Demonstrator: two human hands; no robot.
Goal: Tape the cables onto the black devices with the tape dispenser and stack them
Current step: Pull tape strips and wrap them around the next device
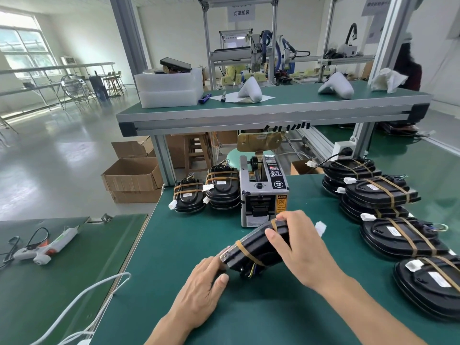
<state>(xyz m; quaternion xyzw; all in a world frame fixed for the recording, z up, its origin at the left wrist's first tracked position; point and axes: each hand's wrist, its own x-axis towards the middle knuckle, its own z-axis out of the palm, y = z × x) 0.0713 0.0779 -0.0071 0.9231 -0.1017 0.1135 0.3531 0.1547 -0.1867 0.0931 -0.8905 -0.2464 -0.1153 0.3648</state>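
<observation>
I hold one black device (258, 247) in the middle of the green desk (189, 235), tipped up on its edge. My right hand (301, 247) wraps its fingers over the top of it. My left hand (201, 282) lies flat with straight fingers touching its low end at 7 o'clock. Two brown tape bands go around it, and a white plug (320, 227) sticks out past my right hand. The tape dispenser (263, 192) stands just behind, at 12 o'clock. Two stacks of taped devices (206, 195) sit left of it, at 11 o'clock. More taped devices (388, 207) are piled in a row at 2 to 4 o'clock; I cannot count them all. One glue gun (44, 247) lies at 9 o'clock.
</observation>
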